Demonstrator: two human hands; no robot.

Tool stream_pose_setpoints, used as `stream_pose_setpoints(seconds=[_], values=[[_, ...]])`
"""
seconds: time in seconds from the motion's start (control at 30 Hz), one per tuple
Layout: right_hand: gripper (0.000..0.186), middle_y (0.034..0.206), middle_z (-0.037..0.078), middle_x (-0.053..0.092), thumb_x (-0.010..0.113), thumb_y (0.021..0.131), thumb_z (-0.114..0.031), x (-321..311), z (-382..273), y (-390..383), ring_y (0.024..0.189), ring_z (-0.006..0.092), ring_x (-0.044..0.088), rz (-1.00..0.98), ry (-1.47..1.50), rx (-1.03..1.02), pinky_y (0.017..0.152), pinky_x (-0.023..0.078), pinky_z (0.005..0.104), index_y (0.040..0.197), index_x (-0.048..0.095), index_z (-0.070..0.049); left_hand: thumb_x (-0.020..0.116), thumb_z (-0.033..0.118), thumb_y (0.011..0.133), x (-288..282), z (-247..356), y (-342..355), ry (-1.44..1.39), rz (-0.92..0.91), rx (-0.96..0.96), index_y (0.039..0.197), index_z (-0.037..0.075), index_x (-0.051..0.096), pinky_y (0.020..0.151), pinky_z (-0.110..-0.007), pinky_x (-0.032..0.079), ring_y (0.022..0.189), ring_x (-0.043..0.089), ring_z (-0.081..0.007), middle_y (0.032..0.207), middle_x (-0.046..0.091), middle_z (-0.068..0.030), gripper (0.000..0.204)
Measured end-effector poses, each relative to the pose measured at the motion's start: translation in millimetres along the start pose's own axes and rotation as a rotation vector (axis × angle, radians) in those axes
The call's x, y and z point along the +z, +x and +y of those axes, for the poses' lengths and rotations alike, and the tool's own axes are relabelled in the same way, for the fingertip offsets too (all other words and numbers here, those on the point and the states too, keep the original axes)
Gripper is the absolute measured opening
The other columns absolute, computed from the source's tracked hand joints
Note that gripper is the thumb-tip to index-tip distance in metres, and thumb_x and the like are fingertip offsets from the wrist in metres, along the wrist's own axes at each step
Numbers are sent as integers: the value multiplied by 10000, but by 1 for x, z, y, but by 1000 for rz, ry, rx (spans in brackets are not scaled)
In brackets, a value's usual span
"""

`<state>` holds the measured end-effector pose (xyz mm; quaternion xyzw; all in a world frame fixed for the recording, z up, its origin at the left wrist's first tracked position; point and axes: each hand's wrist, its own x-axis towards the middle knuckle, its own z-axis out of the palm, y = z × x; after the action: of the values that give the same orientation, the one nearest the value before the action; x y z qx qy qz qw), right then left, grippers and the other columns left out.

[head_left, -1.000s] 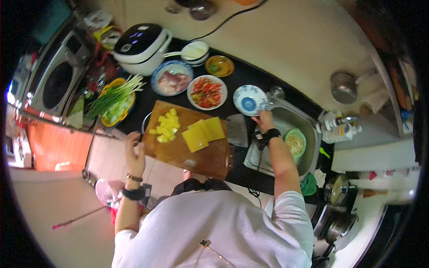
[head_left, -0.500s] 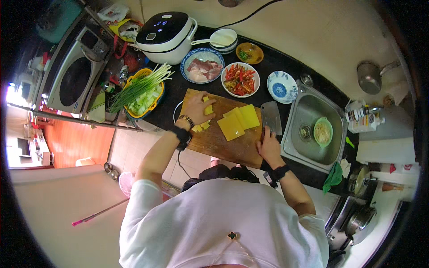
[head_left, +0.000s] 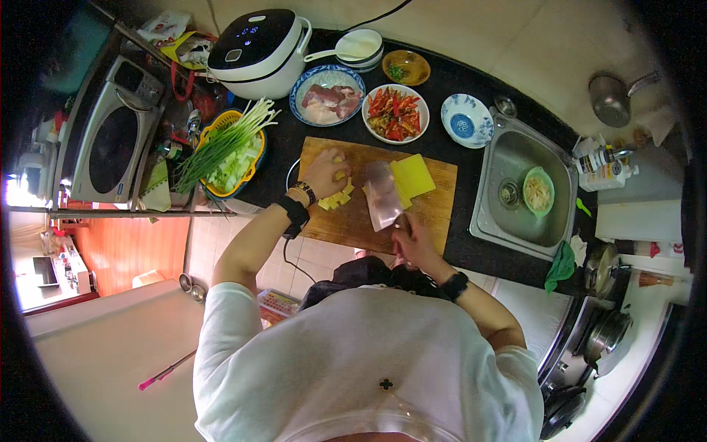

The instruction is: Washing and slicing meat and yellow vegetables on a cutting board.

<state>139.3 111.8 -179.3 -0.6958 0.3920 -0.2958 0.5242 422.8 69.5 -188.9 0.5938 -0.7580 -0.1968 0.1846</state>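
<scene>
A wooden cutting board (head_left: 434, 221) lies at the counter's near edge. My right hand (head_left: 417, 245) is closed around the handle of a cleaver (head_left: 382, 197), whose broad blade is over a stack of flat yellow square sheets (head_left: 414, 175) and hides part of them. On the board's left side, my left hand (head_left: 324, 175) rests with bent fingers around small cut yellow pieces (head_left: 338, 199). Some pieces show between and below the fingers; others are hidden under the hand.
Behind the board stand a plate of raw meat (head_left: 328, 103), a bowl of cut red peppers (head_left: 395, 114) and a blue-white dish (head_left: 467, 121). A yellow basket (head_left: 259, 156) with scallions (head_left: 224, 147) is left, a sink (head_left: 479, 221) right. A rice cooker (head_left: 258, 55) stands far left.
My right hand has picked up the cleaver from the board's right side and brought it left over the yellow sheets. My left hand stays at the cut pieces. The board sits straighter in view.
</scene>
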Motion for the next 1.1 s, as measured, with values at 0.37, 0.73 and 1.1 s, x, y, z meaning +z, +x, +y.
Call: stream_pose_setpoints(seconds=[0.37, 0.73, 1.1], values=[[249, 664, 85, 536, 511, 850, -145, 45, -8, 19, 454, 152, 512, -43, 120, 385, 420, 417, 300, 1016, 399, 2, 669, 317, 675, 1, 8, -34, 39, 187, 0, 1015, 151, 604, 952, -430, 287, 1129, 379, -311, 1195, 435, -120, 384], [188, 679, 54, 521, 567, 832, -152, 94, 29, 28, 566, 139, 517, -7, 193, 297, 501, 424, 275, 889, 449, -17, 698, 417, 612, 25, 33, -37, 45, 427, -168, 1121, 136, 527, 971, -475, 269, 1149, 336, -385, 1267, 357, -153, 606], [141, 645, 27, 518, 542, 845, -158, 57, -24, 27, 473, 108, 492, -233, 502, 504, 424, 406, 240, 831, 452, -50, 666, 209, 673, 17, 73, -27, -73, 593, -149, 1064, 143, 545, 945, -478, 308, 1132, 344, -387, 1266, 359, -141, 415]])
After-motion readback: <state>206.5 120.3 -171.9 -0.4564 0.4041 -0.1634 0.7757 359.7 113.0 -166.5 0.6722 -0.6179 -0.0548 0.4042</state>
